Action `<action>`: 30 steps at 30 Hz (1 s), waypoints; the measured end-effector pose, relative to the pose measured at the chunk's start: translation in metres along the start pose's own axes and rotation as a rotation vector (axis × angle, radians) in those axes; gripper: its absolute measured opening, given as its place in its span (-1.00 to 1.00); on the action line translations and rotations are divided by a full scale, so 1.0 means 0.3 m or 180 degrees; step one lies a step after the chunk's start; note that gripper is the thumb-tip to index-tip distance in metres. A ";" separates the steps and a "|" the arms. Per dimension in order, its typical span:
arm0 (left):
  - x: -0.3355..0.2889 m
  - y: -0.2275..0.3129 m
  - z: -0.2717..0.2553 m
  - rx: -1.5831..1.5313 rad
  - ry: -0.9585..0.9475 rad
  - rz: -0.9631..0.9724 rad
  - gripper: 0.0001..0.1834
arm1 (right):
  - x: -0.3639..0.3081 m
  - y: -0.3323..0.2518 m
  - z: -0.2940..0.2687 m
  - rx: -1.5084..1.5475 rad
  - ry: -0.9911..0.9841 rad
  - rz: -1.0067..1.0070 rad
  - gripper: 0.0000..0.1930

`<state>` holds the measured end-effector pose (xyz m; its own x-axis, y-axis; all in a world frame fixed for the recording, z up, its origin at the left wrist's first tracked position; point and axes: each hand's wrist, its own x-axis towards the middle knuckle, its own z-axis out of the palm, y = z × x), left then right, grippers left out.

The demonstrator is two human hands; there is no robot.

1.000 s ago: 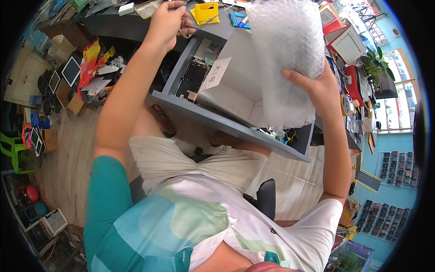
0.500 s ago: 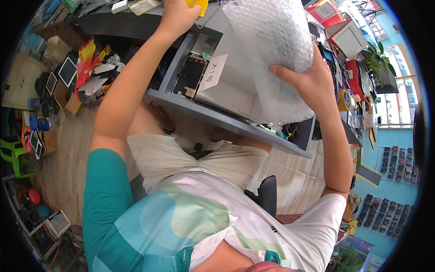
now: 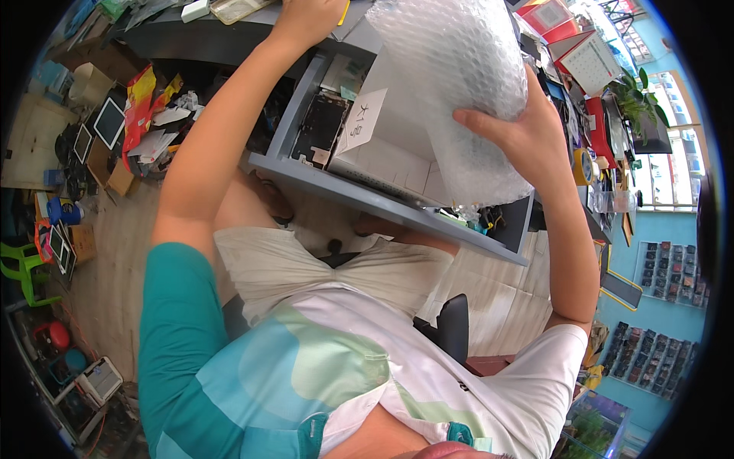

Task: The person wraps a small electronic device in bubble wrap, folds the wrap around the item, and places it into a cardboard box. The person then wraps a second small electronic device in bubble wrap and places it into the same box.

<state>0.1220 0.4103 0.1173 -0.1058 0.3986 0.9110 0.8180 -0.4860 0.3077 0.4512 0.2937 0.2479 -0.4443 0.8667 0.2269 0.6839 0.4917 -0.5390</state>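
Note:
My right hand (image 3: 514,136) grips a large clear sheet of bubble wrap (image 3: 451,61), thumb on the near face and fingers hidden behind it. The wrap hangs over an open grey drawer (image 3: 367,191). At the top edge my left hand (image 3: 310,19) is closed, partly cut off by the picture's rim. A sliver of a flat yellow thing (image 3: 343,12) shows at its fingers; its kind cannot be made out. In the drawer stands a white box (image 3: 394,157) with a handwritten paper label (image 3: 362,121) on its side, beside dark flat parts (image 3: 317,126).
The grey desk (image 3: 222,42) runs along the top, with a white block (image 3: 195,11) on it. To the left, bags and papers (image 3: 157,126) are heaped near a green plastic chair (image 3: 27,271). My knees sit below the drawer front. A calendar (image 3: 587,65) stands at the right.
My left hand has moved slightly up toward the top edge, and less of the yellow thing shows. My right hand still holds the bubble wrap in nearly the same place.

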 end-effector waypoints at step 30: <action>-0.438 0.491 -0.279 -0.1848 -0.0266 -0.2288 -0.53 | 0.019 -0.061 0.119 -0.2080 -0.1426 -0.0656 -0.36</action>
<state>0.2091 0.2211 0.0660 -0.4182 0.7989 0.4322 0.1580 -0.4046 0.9007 0.4155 0.2868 0.2303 -0.6924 0.7056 -0.1505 0.7010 0.7073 0.0913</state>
